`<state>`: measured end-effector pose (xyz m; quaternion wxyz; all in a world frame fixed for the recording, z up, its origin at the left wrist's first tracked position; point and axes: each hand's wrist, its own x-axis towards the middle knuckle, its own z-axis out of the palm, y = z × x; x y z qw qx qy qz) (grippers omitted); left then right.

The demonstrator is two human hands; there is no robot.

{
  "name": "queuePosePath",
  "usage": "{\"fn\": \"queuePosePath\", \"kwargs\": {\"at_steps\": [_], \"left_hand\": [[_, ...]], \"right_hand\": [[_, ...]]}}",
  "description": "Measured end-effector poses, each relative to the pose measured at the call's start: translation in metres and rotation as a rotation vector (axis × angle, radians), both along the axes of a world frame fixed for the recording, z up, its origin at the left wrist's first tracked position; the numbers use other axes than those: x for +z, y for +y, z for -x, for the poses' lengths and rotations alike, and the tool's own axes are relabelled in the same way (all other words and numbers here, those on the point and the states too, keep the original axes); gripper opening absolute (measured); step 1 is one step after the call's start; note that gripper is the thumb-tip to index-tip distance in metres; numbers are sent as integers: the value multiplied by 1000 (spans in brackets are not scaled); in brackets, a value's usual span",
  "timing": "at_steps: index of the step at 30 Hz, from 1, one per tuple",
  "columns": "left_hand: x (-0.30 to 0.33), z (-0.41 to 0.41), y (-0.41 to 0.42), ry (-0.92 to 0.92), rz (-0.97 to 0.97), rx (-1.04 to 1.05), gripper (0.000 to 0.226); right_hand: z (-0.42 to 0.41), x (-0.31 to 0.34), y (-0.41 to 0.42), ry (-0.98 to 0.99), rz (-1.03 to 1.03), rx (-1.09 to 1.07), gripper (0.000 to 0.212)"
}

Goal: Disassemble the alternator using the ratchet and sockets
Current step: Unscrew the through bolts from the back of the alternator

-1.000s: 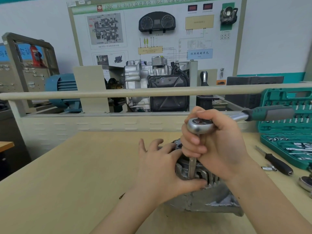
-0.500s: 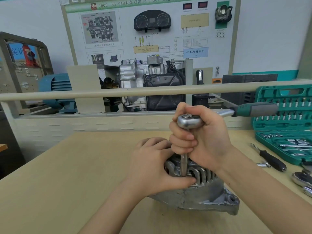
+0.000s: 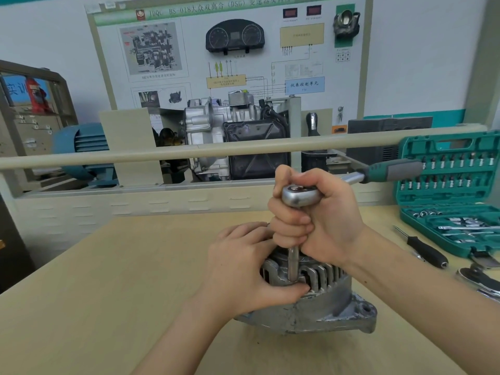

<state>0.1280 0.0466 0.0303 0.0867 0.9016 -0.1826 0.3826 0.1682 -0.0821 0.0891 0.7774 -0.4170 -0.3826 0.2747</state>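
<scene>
Spread earlier, the left hand (image 3: 243, 269) now clamps the alternator (image 3: 319, 301); right hand's (image 3: 322, 220) fingers wrap the ratchet (image 3: 300, 194) head (keep the extension upright while turning).

wooden table (image 3: 94, 307), black-handled screwdriver (image 3: 426, 251), wall training board (image 3: 230, 55), blue motor (image 3: 81, 147), gearbox (image 3: 238, 136)

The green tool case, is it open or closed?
Open. The green tool case has its lid standing up at the back, showing rows of bits, and sockets lie in the bottom tray.
</scene>
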Motion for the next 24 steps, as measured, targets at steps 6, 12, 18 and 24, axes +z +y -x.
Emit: {"fn": "queuePosePath", "kwargs": {"at_steps": [6,12,18,24], "left_hand": [[-4,-5,1,-100,-12,-36,49],[-7,-9,2,-218,-25,-81,44],[-9,-7,15,-63,187,-220,39],[-24,-4,8,549,1507,-287,46]], "right_hand": [[-2,0,0,-19,12,32,13],[-6,0,-3,-10,12,81,15],[-5,-3,9,-2,-20,103,38],[-2,0,15,66,55,-20,49]]}}
